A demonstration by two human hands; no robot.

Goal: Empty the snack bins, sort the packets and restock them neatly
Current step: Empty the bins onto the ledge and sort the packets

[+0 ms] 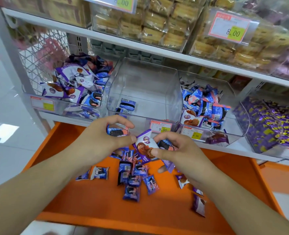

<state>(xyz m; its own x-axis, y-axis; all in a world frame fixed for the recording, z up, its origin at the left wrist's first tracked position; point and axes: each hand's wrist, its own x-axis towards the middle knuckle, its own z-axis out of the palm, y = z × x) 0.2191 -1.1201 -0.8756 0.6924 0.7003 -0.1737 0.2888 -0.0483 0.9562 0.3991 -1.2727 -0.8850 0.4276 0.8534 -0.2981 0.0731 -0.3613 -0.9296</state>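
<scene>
A blue biscuit packet [117, 132] is pinched in the left hand [104, 136], while a white and purple waffle packet [144, 145] is gripped by the right hand [176, 150] together with a second blue packet [165, 144]. The waffle packet is tilted, its long axis running from upper left to lower right. More packets are scattered on the orange shelf [92, 206] below; one blue packet [127, 105] is left in the clear middle bin [145, 92]
</scene>
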